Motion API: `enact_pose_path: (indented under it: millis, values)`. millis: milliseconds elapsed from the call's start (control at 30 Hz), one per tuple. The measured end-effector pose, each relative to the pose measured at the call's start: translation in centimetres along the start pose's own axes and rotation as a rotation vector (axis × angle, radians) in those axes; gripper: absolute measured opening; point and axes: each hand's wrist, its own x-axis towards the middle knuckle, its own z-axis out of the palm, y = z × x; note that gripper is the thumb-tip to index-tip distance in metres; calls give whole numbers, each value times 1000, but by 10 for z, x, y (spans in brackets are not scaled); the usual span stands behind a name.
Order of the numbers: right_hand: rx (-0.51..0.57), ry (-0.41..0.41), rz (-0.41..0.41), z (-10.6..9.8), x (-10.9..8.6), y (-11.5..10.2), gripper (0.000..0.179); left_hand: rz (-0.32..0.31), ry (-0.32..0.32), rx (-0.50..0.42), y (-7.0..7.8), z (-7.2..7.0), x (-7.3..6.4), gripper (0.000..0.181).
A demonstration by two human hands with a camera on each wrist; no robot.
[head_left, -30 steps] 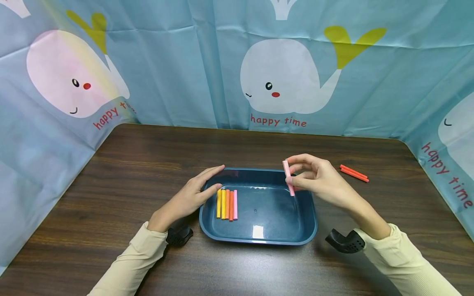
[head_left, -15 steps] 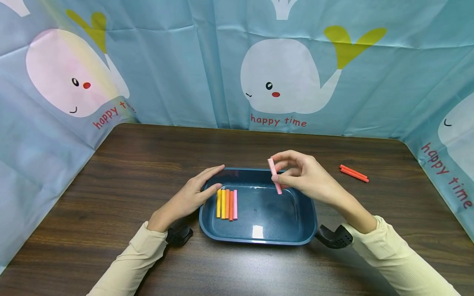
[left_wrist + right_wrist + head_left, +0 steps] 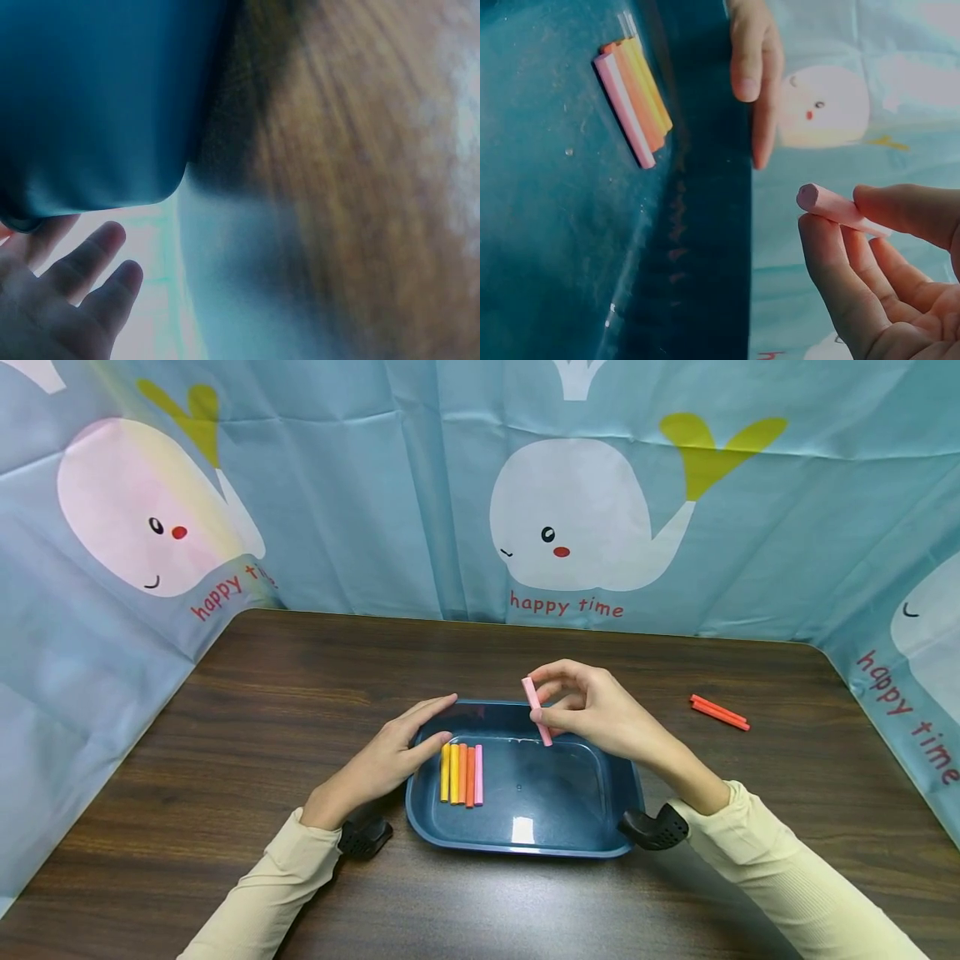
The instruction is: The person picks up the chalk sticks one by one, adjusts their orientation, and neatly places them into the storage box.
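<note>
My right hand [image 3: 596, 706] pinches a pink chalk stick [image 3: 536, 712] upright at a tilt, thumb on one side and fingertips on the other. In the head view the stick overlaps the back wall of a blue tray [image 3: 558, 822]. Across the tray's left end rests my left hand [image 3: 386, 756], its thumb over the rim and its fingers outstretched along the outside. Beside that thumb, several chalk sticks [image 3: 462, 775] lie in a neat side-by-side row: yellow, orange and a pink one at the right. The right wrist view shows the held stick's round end [image 3: 808, 196] toward the camera.
Two red-orange sticks [image 3: 720, 712] lie together on the dark wooden table [image 3: 300, 668], right of the tray. A light blue curtain [image 3: 360, 510] with whale prints hangs along the table's back and sides. Black wrist cameras [image 3: 654, 828] sit near both cuffs.
My right hand has carried the pink chalk stick leftward over the tray, from its right end to near the middle of the back wall. The left hand has kept its place.
</note>
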Motion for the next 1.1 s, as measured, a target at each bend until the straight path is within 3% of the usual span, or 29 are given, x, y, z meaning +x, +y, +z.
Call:
enact_pose_path:
  millis: [233, 633, 1100]
  values:
    - [-9, -41, 10, 10, 11, 4, 43, 2, 2, 1, 0, -1, 0, 56]
    - [-97, -131, -64, 29, 24, 13, 47, -1, -3, -29, 0, -1, 0, 56]
    - [-228, -176, -39, 48, 31, 16, 41, 2, -1, -19, -1, -1, 0, 56]
